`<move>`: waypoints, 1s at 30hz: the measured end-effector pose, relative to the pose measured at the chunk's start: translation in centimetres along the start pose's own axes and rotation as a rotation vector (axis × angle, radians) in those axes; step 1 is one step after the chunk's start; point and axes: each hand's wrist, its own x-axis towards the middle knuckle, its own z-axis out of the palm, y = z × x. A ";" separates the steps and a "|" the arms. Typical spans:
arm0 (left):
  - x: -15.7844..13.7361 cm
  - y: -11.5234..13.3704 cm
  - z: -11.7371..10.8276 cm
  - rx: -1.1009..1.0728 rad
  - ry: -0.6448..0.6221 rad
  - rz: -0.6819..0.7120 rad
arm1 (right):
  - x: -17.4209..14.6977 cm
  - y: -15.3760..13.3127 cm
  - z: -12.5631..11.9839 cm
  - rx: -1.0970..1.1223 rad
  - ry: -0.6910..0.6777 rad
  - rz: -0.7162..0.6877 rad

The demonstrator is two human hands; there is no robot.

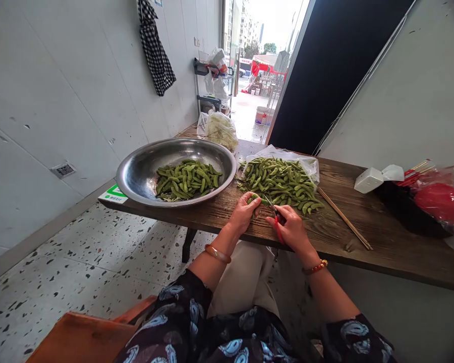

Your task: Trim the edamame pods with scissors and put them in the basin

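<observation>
With the thumb and fingers of the left hand [244,213] bent and closed, pinches a green pod [264,202] above the near edge of a dark wooden table [386,237], pointed right, out past the fingertips and toward the other hand. Wears a smooth bangle [217,253] on that wrist. Curls the fingers of the right hand [290,225] around red-handled scissors [278,231], holding the blades up at the pod's free end (too small to tell whether touching it). Wears a beaded bracelet [316,267] there.

From the left along the table, has a green-and-white card [115,193] at the corner, just below the rim of a wide steel basin [134,169]. Has a heap of pods [187,179] inside that basin, well apart from the left fingers. Behind it, has a clear bag of pale stuff [221,130], too unclear to name. Just beyond both hands, has a larger spread of loose pods [283,179], partly on a clear plastic bag [310,166]. Farther right, has thin wooden sticks [344,219] lying slantwise near the loose pods, then a white box [369,180], and last a red bundle [442,201] wrapped in clear plastic.
</observation>
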 end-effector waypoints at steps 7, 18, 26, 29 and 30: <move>-0.1 -0.2 -0.3 0.011 -0.036 -0.022 | 1.0 -0.6 1.3 0.071 0.108 0.012; -0.2 -0.1 0.0 0.069 -0.014 0.053 | -0.4 0.1 -0.6 -0.120 -0.065 -0.038; -0.4 0.2 0.1 0.109 -0.054 0.038 | -1.6 0.3 -1.3 -0.217 -0.129 -0.034; -0.4 0.2 0.1 0.091 -0.050 0.036 | -2.2 0.7 -1.8 -0.205 -0.113 -0.023; -0.4 0.2 0.1 0.087 -0.046 0.039 | -2.3 0.8 -2.1 -0.190 -0.102 -0.017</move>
